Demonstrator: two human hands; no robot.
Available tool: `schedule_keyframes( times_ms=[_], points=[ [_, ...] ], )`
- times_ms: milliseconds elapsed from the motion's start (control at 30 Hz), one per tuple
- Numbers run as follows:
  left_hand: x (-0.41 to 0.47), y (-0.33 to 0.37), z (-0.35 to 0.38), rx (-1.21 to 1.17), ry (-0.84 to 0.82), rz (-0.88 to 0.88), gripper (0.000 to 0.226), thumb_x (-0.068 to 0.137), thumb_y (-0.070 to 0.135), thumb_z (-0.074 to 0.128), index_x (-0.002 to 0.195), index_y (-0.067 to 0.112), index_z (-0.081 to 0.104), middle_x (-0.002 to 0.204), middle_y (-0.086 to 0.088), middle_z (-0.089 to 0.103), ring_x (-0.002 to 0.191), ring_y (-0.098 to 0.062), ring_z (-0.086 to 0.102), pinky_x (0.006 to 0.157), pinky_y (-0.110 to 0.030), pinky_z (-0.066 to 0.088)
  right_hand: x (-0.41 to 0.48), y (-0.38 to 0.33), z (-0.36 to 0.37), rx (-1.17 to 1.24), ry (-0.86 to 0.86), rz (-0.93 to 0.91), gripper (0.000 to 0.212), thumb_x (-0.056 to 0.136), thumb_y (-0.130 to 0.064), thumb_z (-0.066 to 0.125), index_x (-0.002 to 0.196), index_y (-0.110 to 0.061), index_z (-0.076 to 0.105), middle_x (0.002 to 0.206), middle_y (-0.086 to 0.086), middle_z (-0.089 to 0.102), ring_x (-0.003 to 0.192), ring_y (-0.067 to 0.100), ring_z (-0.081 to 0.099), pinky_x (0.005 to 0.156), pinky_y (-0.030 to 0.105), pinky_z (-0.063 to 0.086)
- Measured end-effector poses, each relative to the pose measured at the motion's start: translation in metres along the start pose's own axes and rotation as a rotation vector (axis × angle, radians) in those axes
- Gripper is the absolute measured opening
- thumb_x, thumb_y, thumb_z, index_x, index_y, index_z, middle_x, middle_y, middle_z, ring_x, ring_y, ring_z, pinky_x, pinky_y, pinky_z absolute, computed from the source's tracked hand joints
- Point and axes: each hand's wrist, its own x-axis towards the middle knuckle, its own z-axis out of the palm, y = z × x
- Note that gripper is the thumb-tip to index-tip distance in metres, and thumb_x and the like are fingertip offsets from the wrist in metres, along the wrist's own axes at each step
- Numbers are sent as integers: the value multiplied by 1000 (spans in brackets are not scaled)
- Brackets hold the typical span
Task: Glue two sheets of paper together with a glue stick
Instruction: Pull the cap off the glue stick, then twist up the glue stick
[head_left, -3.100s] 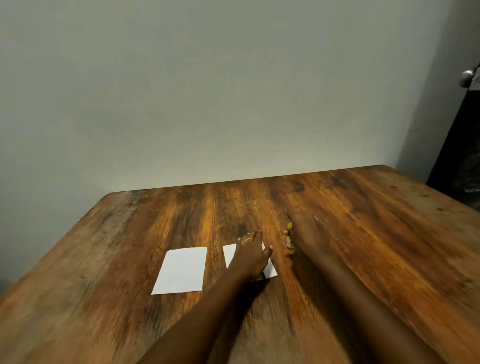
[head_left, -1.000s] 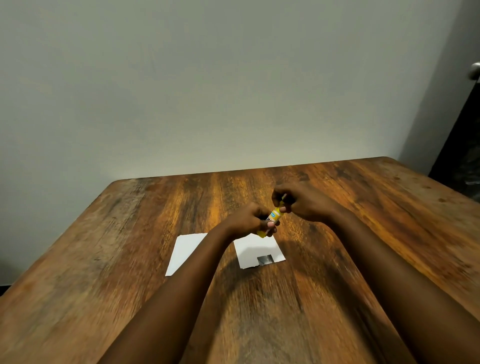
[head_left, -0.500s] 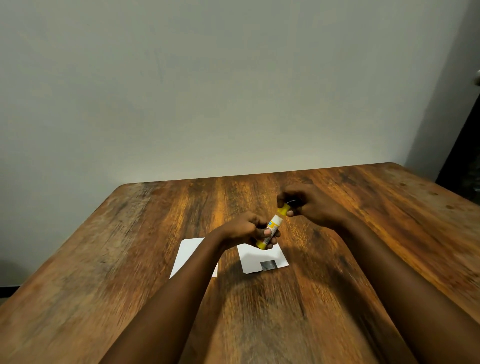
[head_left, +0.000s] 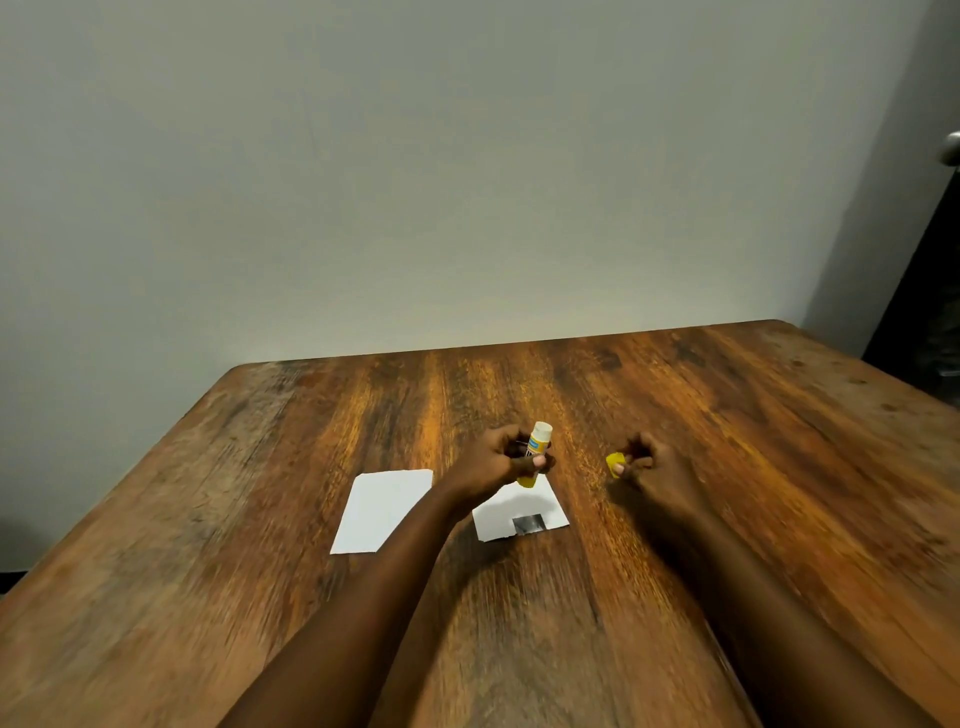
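Two small white sheets lie side by side on the wooden table (head_left: 260, 519). The left sheet (head_left: 382, 512) is plain; the right sheet (head_left: 519, 512) has a dark patch near its front edge. My left hand (head_left: 498, 462) grips the yellow glue stick (head_left: 536, 449) above the right sheet, roughly upright with its pale uncapped tip pointing up. My right hand (head_left: 652, 467), about a hand's width to the right, pinches the yellow cap (head_left: 616, 461) just over the table.
A grey wall (head_left: 415, 182) runs behind the table's far edge. At the far right stands a dark door (head_left: 930, 312) with a metal knob (head_left: 951, 148). Bare wood surrounds the sheets on all sides.
The cap has come off the glue stick. My right hand has moved right with the cap, and my left hand has turned the stick upright.
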Motion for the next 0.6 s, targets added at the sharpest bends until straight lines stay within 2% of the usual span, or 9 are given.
schedule_keyframes(
  times_ms=[33,67,100,167,267,333,433,533,600],
  points=[
    [1,0,2,2,20,1,29,89,6,58,117,-3,56,110,-19,64,99,-22,63,89,-30,50,2,6,0,-65,13,-17,27,87,-1,57,109,-17,62,107,11,64,91,26,63,68,38,56],
    [1,0,3,7,36,1,29,89,8,60,116,-1,58,113,-21,64,104,-27,62,94,-36,48,3,11,0,-121,13,-41,34,87,-1,58,117,-16,62,114,11,64,97,26,63,75,38,55],
    [2,0,4,9,49,0,27,88,10,61,114,1,59,116,-21,65,107,-29,61,97,-39,46,4,14,-1,-157,16,-64,36,87,-2,59,121,-15,62,119,9,64,100,22,61,77,31,52],
    [3,0,5,-9,73,-8,19,88,12,62,106,8,62,116,-19,66,108,-29,62,97,-40,47,4,19,0,-208,49,-95,32,88,-4,59,118,-13,66,126,6,63,107,17,58,78,20,44],
    [5,-1,6,-54,119,-38,17,87,13,63,104,12,61,113,-14,67,104,-25,63,95,-39,48,4,28,0,-290,66,-104,30,85,-2,61,114,-10,67,135,5,57,124,21,52,96,27,35],
    [5,-1,6,-80,153,-39,16,85,12,65,100,16,61,104,-6,67,99,-20,62,92,-35,49,4,31,-1,-357,44,-114,31,85,-2,62,114,-10,65,136,6,56,125,23,51,98,29,36],
    [3,2,3,-105,166,-43,15,82,11,67,94,18,62,90,6,66,85,-10,61,76,-21,48,3,30,-2,-403,27,-121,35,85,-1,62,119,-11,62,137,7,55,126,23,50,100,31,37],
    [1,5,3,-190,193,-56,16,80,10,70,90,21,64,88,8,66,81,-5,61,69,-16,46,-5,22,4,-403,60,-144,46,87,-3,58,131,-13,52,140,8,52,123,22,51,101,35,41],
    [1,7,5,-234,228,-53,18,79,10,71,92,20,64,90,7,67,82,-4,62,72,-16,46,-16,11,14,-345,108,-212,44,89,-7,58,131,-16,51,138,5,52,107,13,57,85,24,51]
  ],
)
